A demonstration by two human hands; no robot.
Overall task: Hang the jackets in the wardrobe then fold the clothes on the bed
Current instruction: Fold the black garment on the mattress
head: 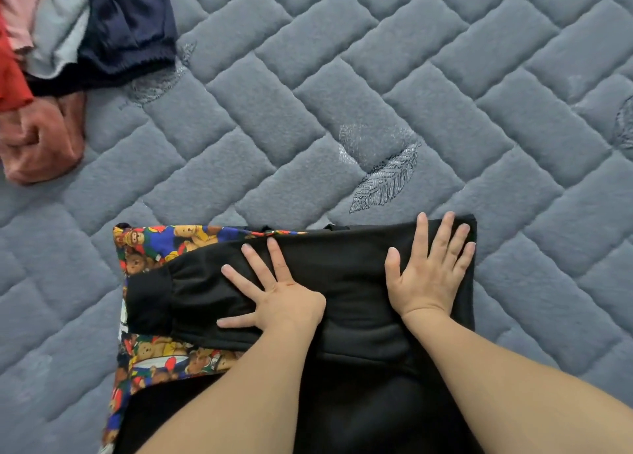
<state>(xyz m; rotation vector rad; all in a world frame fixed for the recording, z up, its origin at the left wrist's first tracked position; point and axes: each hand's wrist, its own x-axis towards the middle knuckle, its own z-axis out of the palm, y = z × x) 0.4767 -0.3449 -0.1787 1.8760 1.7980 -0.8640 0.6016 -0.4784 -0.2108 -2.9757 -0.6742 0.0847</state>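
Fingers (pixel 445 234) of my right hand (pixel 424 275) lie straight and spread, pressing flat on the far right corner of the black garment (pixel 342 282); those of my left hand (pixel 274 292) are spread just as flat near its middle, grasping nothing. Under the black cloth sits a bear-print piece (pixel 154 244), showing along the left edge and far side; I cannot tell whether it is a lining or a separate garment. Both rest on the grey quilted bed (pixel 376 94) right in front of me. Well apart, at the far left, waits a loose heap of clothes (pixel 68 42) in pink, red, navy and grey, not yet folded.

What worries me: the sleeve cuff (pixel 149 299) bunched at the left could slide out when I lift my palms, since nothing pins it, and the fold would open. The plush bed may also let the stack skew.
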